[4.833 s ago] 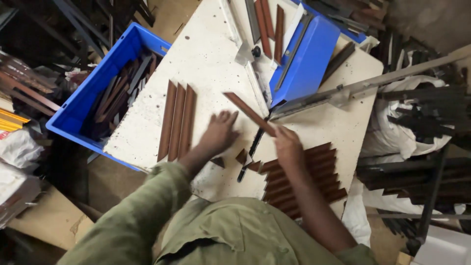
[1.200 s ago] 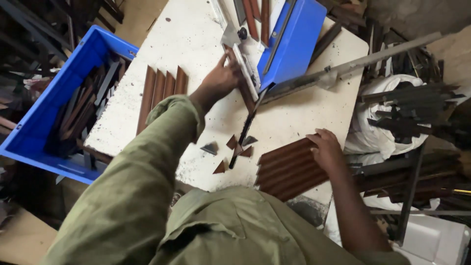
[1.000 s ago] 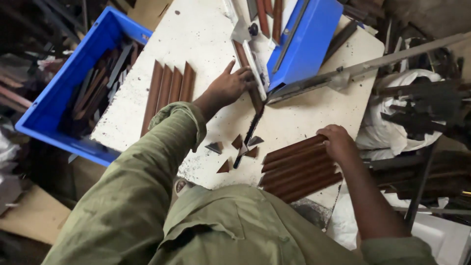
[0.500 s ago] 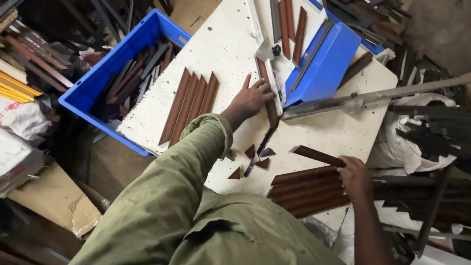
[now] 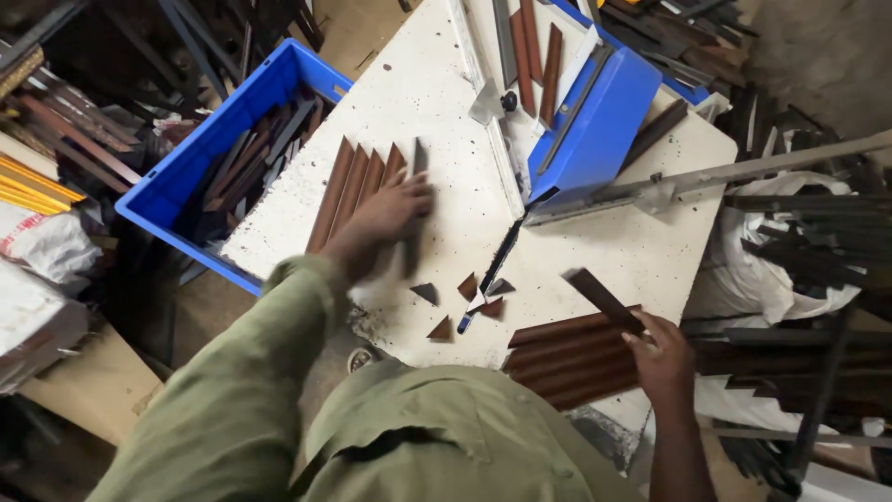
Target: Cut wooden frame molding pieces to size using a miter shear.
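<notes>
Since half-second ago our left hand [image 5: 390, 212] left blue cutter [image 5: 595, 130] — now lays dark strip [image 5: 415, 200] beside brown row [image 5: 358, 186]; our right hand [image 5: 662, 358] grips strip [image 5: 604, 299] above near stack [image 5: 571, 358].

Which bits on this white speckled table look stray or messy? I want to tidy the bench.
Small triangular brown offcuts lie scattered loose on the white speckled table, beside the dark blade. Elsewhere, brown ribbed strips sit in neat rows by the left hand and right hand.
</notes>
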